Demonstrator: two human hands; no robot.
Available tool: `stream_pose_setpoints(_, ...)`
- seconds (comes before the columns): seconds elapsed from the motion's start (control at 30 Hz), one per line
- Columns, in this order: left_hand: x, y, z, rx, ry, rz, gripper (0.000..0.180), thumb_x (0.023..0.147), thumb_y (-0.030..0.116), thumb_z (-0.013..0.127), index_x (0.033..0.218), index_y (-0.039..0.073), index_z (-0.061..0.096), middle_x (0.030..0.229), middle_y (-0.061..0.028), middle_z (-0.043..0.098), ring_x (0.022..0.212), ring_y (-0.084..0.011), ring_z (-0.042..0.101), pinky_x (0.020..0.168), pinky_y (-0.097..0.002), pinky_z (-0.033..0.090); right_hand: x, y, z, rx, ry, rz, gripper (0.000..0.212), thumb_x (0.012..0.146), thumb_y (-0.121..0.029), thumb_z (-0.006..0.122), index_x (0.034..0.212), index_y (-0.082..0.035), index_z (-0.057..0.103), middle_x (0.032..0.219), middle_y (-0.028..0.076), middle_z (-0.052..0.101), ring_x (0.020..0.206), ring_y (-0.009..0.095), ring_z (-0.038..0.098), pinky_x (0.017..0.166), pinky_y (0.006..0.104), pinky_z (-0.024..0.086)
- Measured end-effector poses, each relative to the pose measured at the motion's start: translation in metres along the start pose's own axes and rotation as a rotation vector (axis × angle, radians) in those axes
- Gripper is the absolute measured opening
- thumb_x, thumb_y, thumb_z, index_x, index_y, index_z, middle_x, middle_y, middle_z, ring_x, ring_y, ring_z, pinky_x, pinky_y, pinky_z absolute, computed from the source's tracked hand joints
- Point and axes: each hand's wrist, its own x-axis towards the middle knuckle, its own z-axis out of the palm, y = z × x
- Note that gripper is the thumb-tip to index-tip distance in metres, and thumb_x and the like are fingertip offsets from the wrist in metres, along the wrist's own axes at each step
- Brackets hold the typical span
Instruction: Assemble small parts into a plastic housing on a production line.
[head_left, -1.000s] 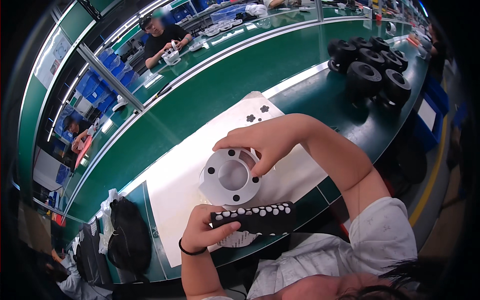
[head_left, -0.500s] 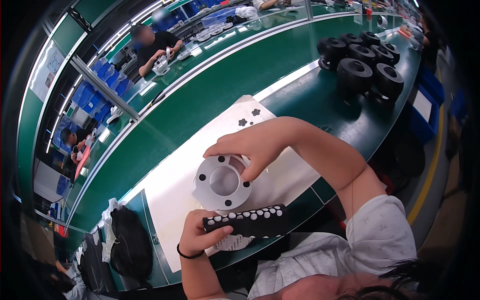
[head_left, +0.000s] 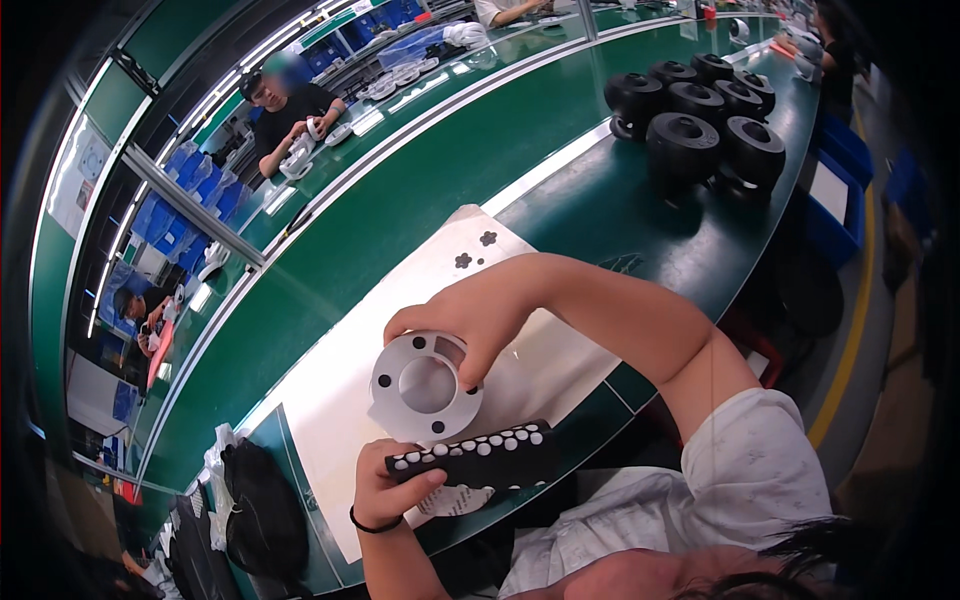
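Note:
A white ring-shaped housing (head_left: 397, 412) lies on the pale sheet in front of me, its centre a round recess. Several black round pads (head_left: 385, 381) are spaced around its upper face. My right hand (head_left: 480, 310) grips the housing from the far side, fingers over the rim. Its thumb tip is on the pad at the right and partly covers it. Just nearer to me, my left hand (head_left: 392, 486) pinches a black strip of round stickers (head_left: 505, 465) by its left end. White round spots line the strip's upper edge, and printed white backing shows beneath it.
Pale sheet (head_left: 335, 400) covers the green bench, with small black flower-shaped pieces (head_left: 463, 261) at its far end. Several black round units (head_left: 685, 145) stand at right. Black bags (head_left: 262, 500) lie at left. A co-worker (head_left: 290, 115) handles white parts across the bench.
The whole view has shifted slightly. My right thumb has come down onto the right-hand pad, which showed more fully before. Both hands keep their holds on the housing and the strip.

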Motion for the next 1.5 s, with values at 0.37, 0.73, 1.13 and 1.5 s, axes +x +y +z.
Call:
stream_pose_setpoints(0.37,0.001,-0.063,-0.007,-0.480,0.492,-0.040,0.033,0.063,0.006,0.065,0.092,0.000,0.052,0.085,-0.0057,0.057,0.079,-0.0141,0.054,0.073,-0.0266,0.043,0.013,0.054,-0.017,0.843,0.243,-0.075,0.020,0.076,-0.017,0.059,0.090,-0.002,0.057,0.067,0.001,0.059,0.058,0.006,0.054,0.053,0.0188,0.041)
stream_pose_setpoints(0.73,0.015,-0.070,-0.006,-0.420,0.518,0.050,0.042,0.070,0.018,0.052,0.106,-0.004,0.047,0.098,-0.0108,0.056,0.090,-0.0201,0.054,0.080,-0.0295,0.041,0.021,0.141,-0.013,-0.058,1.309,0.388,0.020,0.072,-0.014,0.060,0.091,-0.009,0.058,0.077,0.008,0.054,0.073,0.026,0.053,0.066,0.0335,0.044)
stream_pose_setpoints(1.13,0.018,-0.073,-0.004,-0.513,0.449,0.107,0.045,0.073,0.020,0.049,0.110,-0.004,0.044,0.104,-0.0128,0.053,0.094,-0.0219,0.053,0.083,-0.0312,0.040,0.079,0.195,-0.005,-0.830,1.353,0.248,0.022,0.070,-0.009,0.056,0.092,-0.012,0.056,0.083,0.002,0.050,0.079,0.021,0.052,0.063,0.0325,0.045)
stream_pose_setpoints(1.5,0.021,-0.071,-0.006,-0.492,0.460,0.069,0.053,0.071,0.025,0.051,0.114,-0.003,0.040,0.108,-0.0126,0.050,0.098,-0.0220,0.050,0.084,-0.0311,0.039,0.119,0.238,-0.006,-0.603,0.883,0.506,0.021,0.076,-0.028,0.053,0.083,-0.010,0.063,0.092,0.007,0.059,0.091,0.022,0.054,0.070,0.0342,0.044)
